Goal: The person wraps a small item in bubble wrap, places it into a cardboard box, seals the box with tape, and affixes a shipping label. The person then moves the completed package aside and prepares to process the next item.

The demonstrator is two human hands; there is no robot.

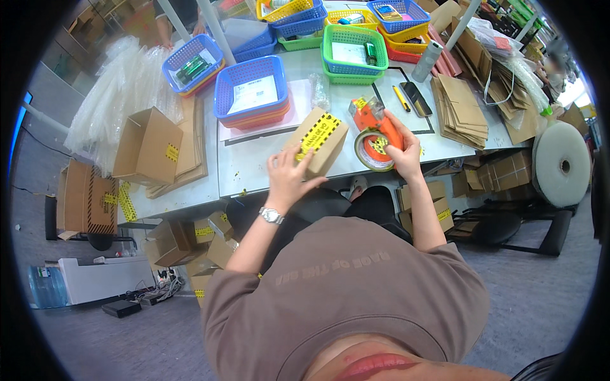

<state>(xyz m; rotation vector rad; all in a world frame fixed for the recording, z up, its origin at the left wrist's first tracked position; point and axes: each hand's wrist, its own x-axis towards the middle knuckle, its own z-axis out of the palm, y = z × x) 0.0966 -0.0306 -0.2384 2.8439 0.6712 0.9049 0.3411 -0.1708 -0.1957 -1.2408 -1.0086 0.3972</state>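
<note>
Up front, a small corrugated cardboard box [316, 141] — matte brown, sealed with glossy yellow-and-black tape — sits tilted at the near edge of the pale counter [254, 168]. The left hand [287, 180], wrist bent back, clamps its near end with fingers spread. The right hand [403, 147] grips an orange plastic tape dispenser [375, 130] — its round roll just beside the box.

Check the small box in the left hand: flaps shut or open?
Shut: the small cardboard box shows closed faces with yellow-black tape across its top.
</note>
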